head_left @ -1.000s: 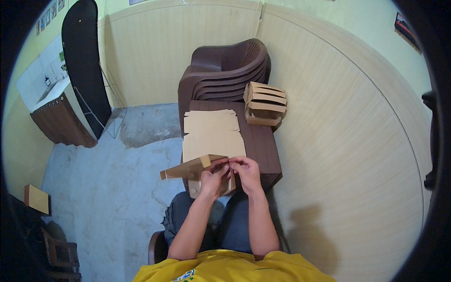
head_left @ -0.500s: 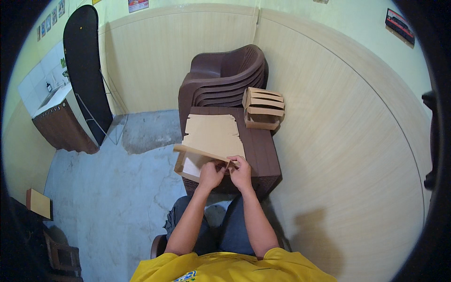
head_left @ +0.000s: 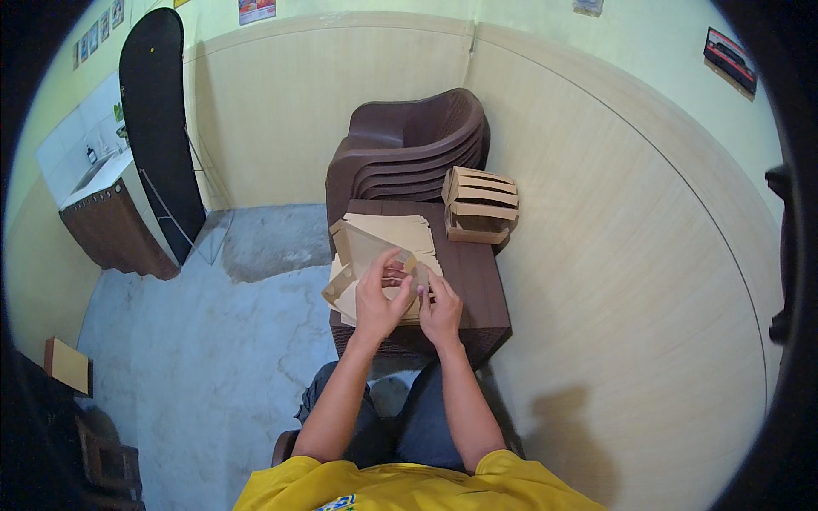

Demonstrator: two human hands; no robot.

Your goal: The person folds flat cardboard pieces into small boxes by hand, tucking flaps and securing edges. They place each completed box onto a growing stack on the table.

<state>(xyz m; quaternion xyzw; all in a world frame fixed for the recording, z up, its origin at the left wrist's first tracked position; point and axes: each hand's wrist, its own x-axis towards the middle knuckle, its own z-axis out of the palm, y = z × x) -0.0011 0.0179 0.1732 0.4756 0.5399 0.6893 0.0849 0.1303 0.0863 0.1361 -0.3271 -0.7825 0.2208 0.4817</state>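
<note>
A partly folded brown cardboard box (head_left: 360, 244) is tilted up over the near part of the table, its pale inner side showing. My left hand (head_left: 379, 298) is curled around its right-hand corner, the thumb and index finger apart on either side of a flap. At that same corner, my right hand (head_left: 440, 313) pinches a small flap between thumb and fingers. Beneath the box lie flat cardboard blanks (head_left: 400, 225) with notched edges. My fingers partly hide the corner.
The brown woven-pattern table (head_left: 473, 281) stands in front of my knees. Folded cardboard boxes (head_left: 482, 207) are stacked at its far right, beside the wall. Stacked brown plastic chairs (head_left: 409, 145) stand behind it. A black ironing board (head_left: 158, 128) leans near the sink cabinet (head_left: 115, 221) at left.
The box has been raised and turned, its long panel now slanting up away from me. Both hands stay at its corner, and my left hand has moved farther up with its fingers spread wider.
</note>
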